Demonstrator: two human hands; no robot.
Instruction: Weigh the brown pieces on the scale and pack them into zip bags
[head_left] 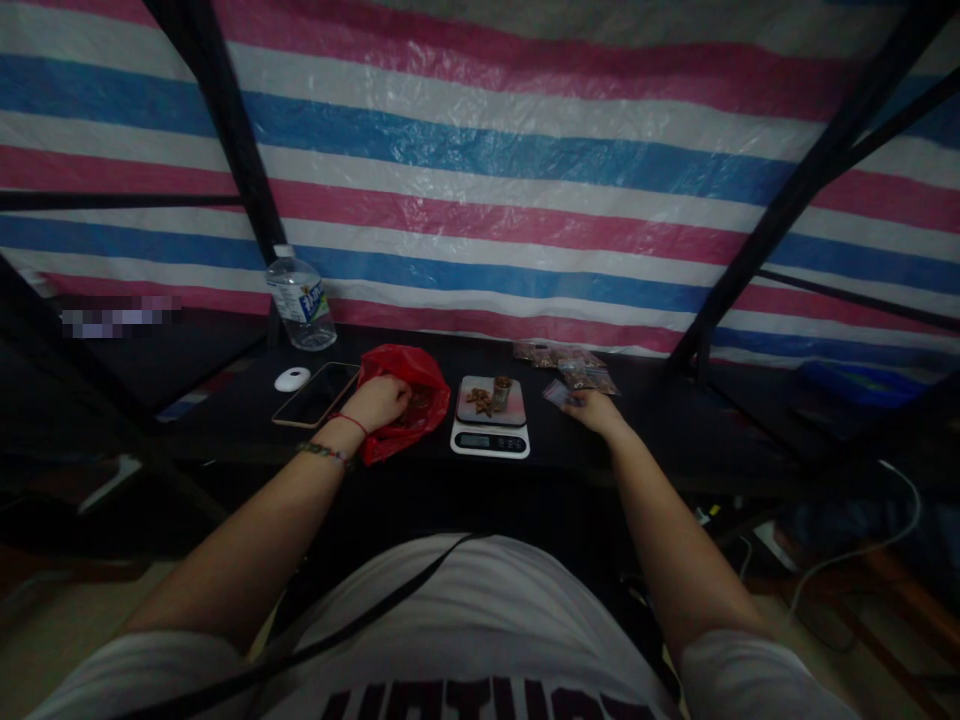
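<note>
My left hand [382,400] reaches into the mouth of a red plastic bag [420,372]. Its fingers are curled, and their tips and whatever they hold are hidden. Right of the bag stands a white digital kitchen scale [490,443]. Small brown pieces [480,402] lie loose on its plate beside a little clear container [502,397] with more brown bits in it. On the scale's other side, my right hand [595,410] is closed on a small clear zip bag [556,391] low over the table. Behind that hand lie several filled zip bags [588,375].
A large clear plastic bottle [301,300] stands at the back left of the black table [660,420]. In front of it are a phone [318,394] and a white rounded object [292,379]. Dark metal posts [739,265] and a striped plastic sheet [487,200] rise behind.
</note>
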